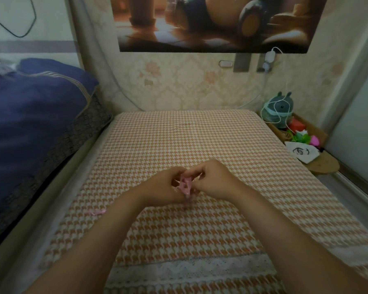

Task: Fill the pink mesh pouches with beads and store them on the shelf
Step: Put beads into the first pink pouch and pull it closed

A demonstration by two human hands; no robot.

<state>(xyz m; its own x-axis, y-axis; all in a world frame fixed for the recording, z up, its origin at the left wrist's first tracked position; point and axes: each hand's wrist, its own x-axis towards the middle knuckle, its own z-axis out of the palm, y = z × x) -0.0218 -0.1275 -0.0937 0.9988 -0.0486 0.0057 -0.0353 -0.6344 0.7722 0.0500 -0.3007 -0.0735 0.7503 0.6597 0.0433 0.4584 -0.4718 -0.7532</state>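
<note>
A small pink mesh pouch (pixel 185 185) is pinched between both hands above the middle of the table, covered with an orange-and-white houndstooth cloth (pixel 200 141). My left hand (pixel 166 187) grips its left side and my right hand (pixel 212 179) grips its right side and top. Most of the pouch is hidden by my fingers, and I cannot see any beads. A pink ribbon or second pouch (pixel 97 212) lies flat on the cloth to the left of my left forearm.
A blue quilt (pixel 30 115) is piled on the bed at the left. A low wooden shelf (pixel 323 164) at the right holds a grey plush toy (pixel 279 109), a white drawstring bag (pixel 302 152) and small colourful items. The wall stands behind the table.
</note>
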